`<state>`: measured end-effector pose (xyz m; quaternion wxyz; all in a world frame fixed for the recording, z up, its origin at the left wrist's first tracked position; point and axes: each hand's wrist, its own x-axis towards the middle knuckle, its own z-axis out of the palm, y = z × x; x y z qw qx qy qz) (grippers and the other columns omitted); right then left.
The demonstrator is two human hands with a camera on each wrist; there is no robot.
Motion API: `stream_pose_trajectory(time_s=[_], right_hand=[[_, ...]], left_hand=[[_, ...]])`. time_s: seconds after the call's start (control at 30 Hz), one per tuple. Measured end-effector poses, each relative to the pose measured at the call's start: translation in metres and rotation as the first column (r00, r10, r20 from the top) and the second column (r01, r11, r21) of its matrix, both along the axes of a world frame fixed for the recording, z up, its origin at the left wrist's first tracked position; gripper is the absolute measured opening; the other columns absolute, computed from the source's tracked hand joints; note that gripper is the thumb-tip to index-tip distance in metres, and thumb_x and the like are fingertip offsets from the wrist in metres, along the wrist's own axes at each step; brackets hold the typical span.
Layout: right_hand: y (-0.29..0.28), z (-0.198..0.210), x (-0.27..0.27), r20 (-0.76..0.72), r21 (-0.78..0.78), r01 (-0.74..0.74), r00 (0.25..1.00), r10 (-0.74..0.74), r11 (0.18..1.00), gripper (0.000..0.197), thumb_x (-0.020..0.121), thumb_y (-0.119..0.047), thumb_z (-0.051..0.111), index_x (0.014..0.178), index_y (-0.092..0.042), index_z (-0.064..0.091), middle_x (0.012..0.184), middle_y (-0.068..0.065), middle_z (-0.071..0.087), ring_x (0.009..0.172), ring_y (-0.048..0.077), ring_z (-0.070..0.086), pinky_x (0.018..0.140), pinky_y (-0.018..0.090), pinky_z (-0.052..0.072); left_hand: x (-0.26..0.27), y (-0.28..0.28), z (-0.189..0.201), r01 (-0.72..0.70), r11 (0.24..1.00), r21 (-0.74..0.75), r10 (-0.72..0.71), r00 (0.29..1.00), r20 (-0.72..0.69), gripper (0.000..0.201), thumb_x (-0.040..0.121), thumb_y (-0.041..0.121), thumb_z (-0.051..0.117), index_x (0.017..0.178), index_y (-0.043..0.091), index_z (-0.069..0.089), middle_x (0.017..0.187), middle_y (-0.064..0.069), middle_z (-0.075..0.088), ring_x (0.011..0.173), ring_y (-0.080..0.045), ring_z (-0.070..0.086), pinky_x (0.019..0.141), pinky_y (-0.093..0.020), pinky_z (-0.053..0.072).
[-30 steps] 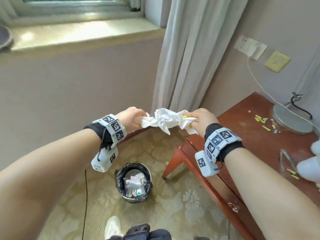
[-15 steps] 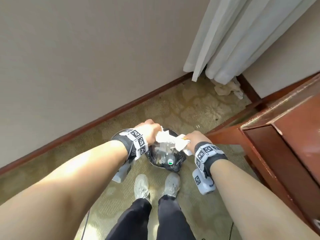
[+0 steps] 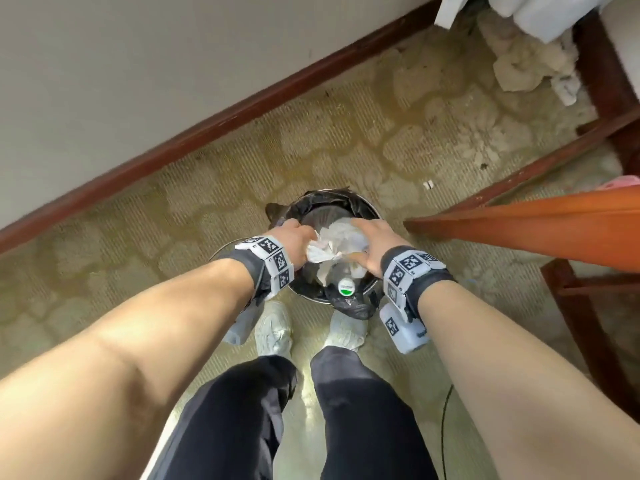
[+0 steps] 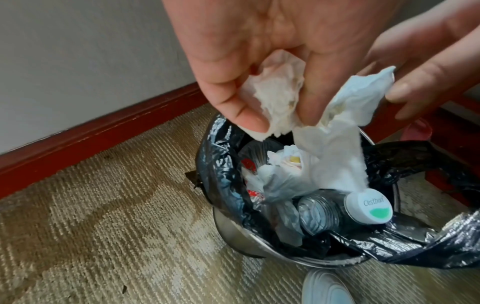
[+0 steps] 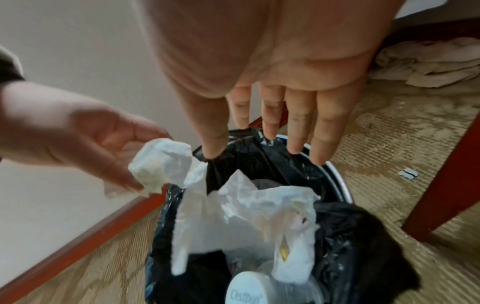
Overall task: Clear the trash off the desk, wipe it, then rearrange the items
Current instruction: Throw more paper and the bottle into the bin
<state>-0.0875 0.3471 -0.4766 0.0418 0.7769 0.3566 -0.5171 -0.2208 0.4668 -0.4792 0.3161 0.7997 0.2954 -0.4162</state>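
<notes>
White crumpled tissue wad (image 4: 335,131), featherlight, soft and tear-prone, dangles over the lined trash bin (image 3: 363,211), pinched at one bunched end by the left hand (image 4: 272,51); right hand (image 5: 272,61) spread, empty, just above it.

Your crumpled white paper tissue (image 3: 334,245), flecked with yellow, hangs over a round metal bin lined with a glossy black plastic bag (image 3: 349,301). At six o'clock inside it sits a clear bottle's white cap with a green patch (image 3: 346,287). Below lies beige carpet with a darker tan blotch pattern (image 3: 242,161). A dark red-brown baseboard (image 3: 207,128) runs from eight to one o'clock; an orange-brown wooden desk (image 3: 519,225) is at three.
</notes>
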Motion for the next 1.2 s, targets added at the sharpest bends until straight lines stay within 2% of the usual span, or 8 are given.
stream_pose_trajectory(time_s=[0.07,0.17,0.33,0.5,0.67,0.97,1.1,1.2], right_hand=[[-0.009,0.011,0.006,0.022,0.040,0.060,0.998,-0.061,0.997,0.065,0.092,-0.033,0.055,0.147,-0.025,0.022,0.149,0.008,0.023,0.129,0.028,0.042,0.106,0.035,0.037],[-0.017,0.030,0.017,0.049,0.068,0.118,0.991,-0.122,0.991,0.061,0.093,-0.029,0.052,0.147,-0.022,0.023,0.149,0.008,0.024,0.129,0.028,0.042,0.107,0.035,0.036],[-0.025,0.078,0.023,0.104,0.113,0.181,0.976,-0.193,0.977,0.058,0.094,-0.026,0.050,0.146,-0.022,0.025,0.149,0.007,0.024,0.126,0.027,0.044,0.105,0.035,0.038],[-0.026,0.151,0.017,0.122,0.214,0.238,0.956,-0.268,0.947,0.057,0.095,-0.024,0.048,0.147,-0.022,0.024,0.150,0.005,0.021,0.124,0.024,0.046,0.100,0.032,0.038],[-0.032,0.244,0.010,0.158,0.336,0.295,0.919,-0.362,0.895,0.056,0.095,-0.024,0.049,0.146,-0.022,0.025,0.148,0.005,0.024,0.121,0.023,0.047,0.103,0.035,0.039],[-0.102,0.428,0.004,0.300,0.543,0.285,0.813,-0.500,0.790,0.054,0.095,-0.023,0.050,0.145,-0.024,0.028,0.146,0.004,0.026,0.124,0.020,0.044,0.101,0.030,0.037],[-0.159,0.489,0.005,0.357,0.598,0.293,0.735,-0.576,0.746,0.053,0.095,-0.023,0.050,0.144,-0.025,0.029,0.146,0.003,0.027,0.126,0.018,0.042,0.103,0.027,0.034],[-0.210,0.518,0.009,0.394,0.598,0.352,0.653,-0.646,0.720,0.053,0.094,-0.024,0.051,0.143,-0.024,0.031,0.148,0.005,0.026,0.126,0.022,0.043,0.105,0.030,0.034]], left_hand=[[0.005,-0.006,0.004,0.019,1.000,-0.004,-0.019,1.000,-0.011,0.049,0.090,0.019,0.053,0.136,0.021,0.039,0.130,-0.008,0.039,0.112,-0.032,0.052,0.093,-0.034,0.042],[0.010,-0.013,0.015,0.083,0.997,-0.006,-0.083,0.996,0.024,0.070,0.087,0.023,0.059,0.147,0.023,0.022,0.144,-0.007,0.028,0.124,-0.030,0.045,0.100,-0.034,0.039],[0.010,-0.013,0.056,0.196,0.977,0.088,-0.202,0.977,0.071,0.087,0.087,0.046,0.057,0.150,0.026,0.001,0.157,-0.005,0.003,0.145,-0.028,0.009,0.117,-0.040,0.017],[0.009,-0.003,0.133,0.127,0.979,0.158,-0.158,0.967,0.202,0.090,0.085,0.046,0.060,0.150,0.028,0.000,0.158,-0.006,0.000,0.145,-0.028,0.002,0.118,-0.040,0.013],[0.016,0.006,0.233,0.133,0.963,0.235,-0.204,0.929,0.310,0.089,0.086,0.045,0.059,0.149,0.032,-0.003,0.158,-0.003,-0.006,0.146,-0.025,-0.001,0.117,-0.039,0.017],[0.050,-0.025,0.424,0.237,0.901,0.363,-0.412,0.730,0.546,0.085,0.087,0.043,0.058,0.149,0.031,0.001,0.157,-0.001,0.004,0.144,-0.021,0.013,0.115,-0.033,0.020],[0.072,-0.062,0.481,0.319,0.873,0.370,-0.488,0.610,0.624,0.081,0.088,0.039,0.057,0.149,0.030,0.005,0.156,-0.001,0.007,0.139,-0.021,0.027,0.114,-0.035,0.028],[0.093,-0.105,0.506,0.373,0.844,0.386,-0.535,0.521,0.666,0.078,0.089,0.036,0.057,0.149,0.029,0.008,0.154,-0.004,0.013,0.138,-0.024,0.029,0.113,-0.036,0.030]])
